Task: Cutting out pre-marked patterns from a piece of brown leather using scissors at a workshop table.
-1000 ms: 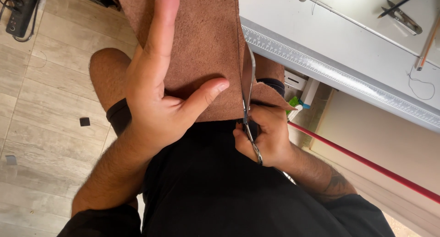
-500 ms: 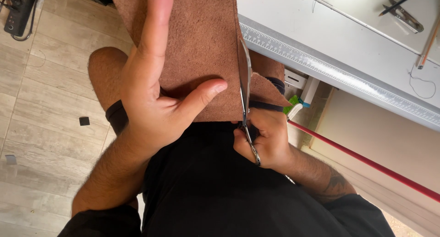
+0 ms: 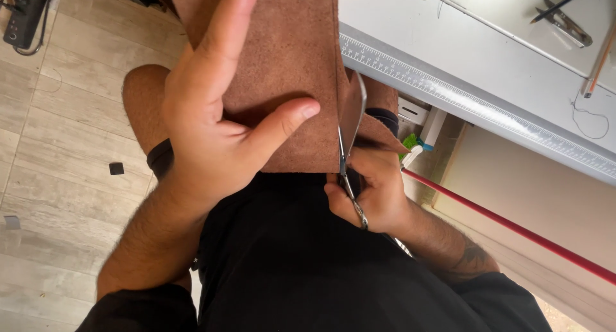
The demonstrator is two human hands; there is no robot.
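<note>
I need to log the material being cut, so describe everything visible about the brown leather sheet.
The brown leather sheet looks like suede: matte, finely napped, reddish brown, with no marks visible. It hangs over the person's lap, its top running out of frame and its straight lower edge lying across the black clothing. The left hand presses flat on it, thumb stretched toward the cut. The scissors in the right hand stand in a slit near its right edge, where a narrow strip is folding away, close to the grey table edge.
</note>
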